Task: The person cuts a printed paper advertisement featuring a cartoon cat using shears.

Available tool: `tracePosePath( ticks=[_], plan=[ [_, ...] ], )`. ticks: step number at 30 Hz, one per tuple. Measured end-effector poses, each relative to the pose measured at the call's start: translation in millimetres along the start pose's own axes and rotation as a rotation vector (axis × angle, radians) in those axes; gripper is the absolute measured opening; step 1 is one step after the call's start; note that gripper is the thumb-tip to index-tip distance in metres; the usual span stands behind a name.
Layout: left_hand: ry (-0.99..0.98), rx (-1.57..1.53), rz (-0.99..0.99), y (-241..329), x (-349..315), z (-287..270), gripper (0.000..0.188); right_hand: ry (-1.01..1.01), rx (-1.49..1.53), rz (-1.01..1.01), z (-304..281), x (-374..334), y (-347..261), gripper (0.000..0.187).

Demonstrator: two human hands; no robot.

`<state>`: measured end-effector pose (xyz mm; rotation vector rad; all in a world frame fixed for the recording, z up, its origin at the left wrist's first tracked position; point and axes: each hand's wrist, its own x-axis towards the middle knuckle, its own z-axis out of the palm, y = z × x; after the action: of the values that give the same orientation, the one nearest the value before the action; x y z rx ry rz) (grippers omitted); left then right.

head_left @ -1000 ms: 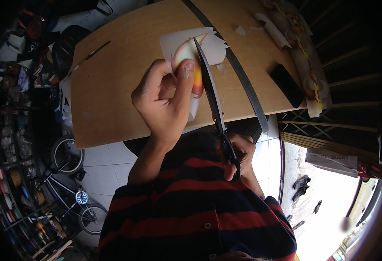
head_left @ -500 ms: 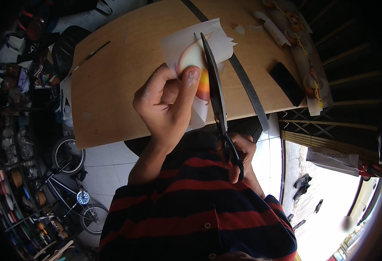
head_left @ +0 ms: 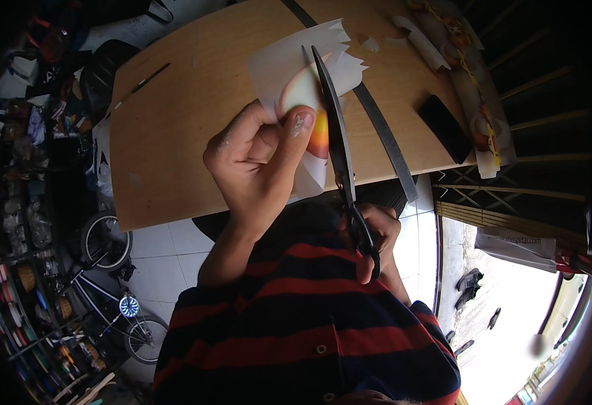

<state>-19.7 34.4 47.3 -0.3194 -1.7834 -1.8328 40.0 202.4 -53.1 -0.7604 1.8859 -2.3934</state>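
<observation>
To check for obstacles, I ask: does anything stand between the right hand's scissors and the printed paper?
Nothing visible does: the scissors overlap the printed paper; the left thumb is beside them, not between.

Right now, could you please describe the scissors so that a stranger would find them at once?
Beside the near edge of the tan table, find the person's right hand. From it, the scissors reach to the printed sheet in the left hand. Unlike the grey strip on the table, they have black handles and pointed blades.
</observation>
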Motion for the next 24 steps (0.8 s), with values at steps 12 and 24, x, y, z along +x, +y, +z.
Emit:
tracePosePath(
  ticks=[12,24],
  plan=[
    [-0.087,-0.125,-0.140,8.4,0.1,-3.6,0.010,-0.003,0.074,-0.013,2.8,4.1,-2.1,0.076],
    [-0.195,-0.041,-0.252,14.8,29.5,-14.9,0.014,-0.021,-0.058,-0.006,-2.1,3.7,0.5,0.080]
  ],
)
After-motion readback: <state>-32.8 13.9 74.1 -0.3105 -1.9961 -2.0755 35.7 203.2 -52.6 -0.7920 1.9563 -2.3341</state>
